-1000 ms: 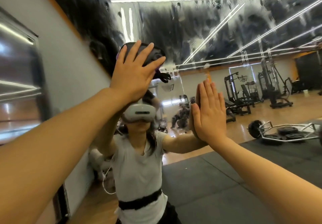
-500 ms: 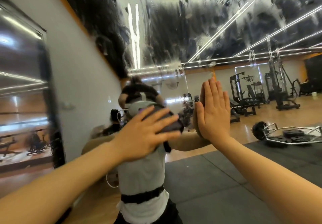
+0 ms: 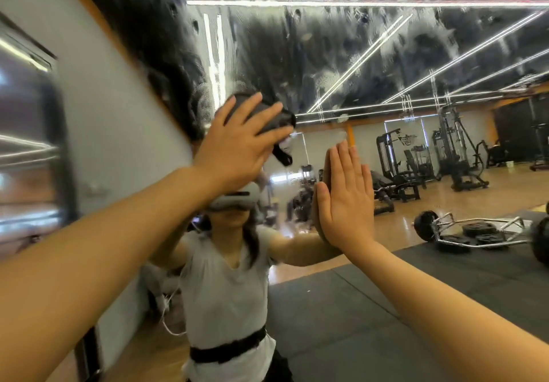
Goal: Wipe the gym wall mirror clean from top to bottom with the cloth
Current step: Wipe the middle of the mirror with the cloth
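Head view: left hand (image 3: 237, 150) flat, fingers straight, pressing one dark cloth (image 3: 267, 114) on mirror (image 3: 371, 63); right hand (image 3: 346, 200) open, flat against glass.

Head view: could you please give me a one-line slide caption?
Left hand presses a dark cloth flat on the streaky gym mirror; right hand braces open beside it.

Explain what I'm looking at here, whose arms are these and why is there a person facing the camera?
There is no machine: one picture, taken by a camera worn on a person's head, looking at a gym wall mirror. The arms are the wearer's own, and the figure facing you is their reflection. The left hand presses a dark cloth flat against the glass with straight fingers. The right hand rests flat on the mirror, holding nothing. The upper glass is streaked and smeared. Lower down it reflects weight machines and a barbell on the floor.
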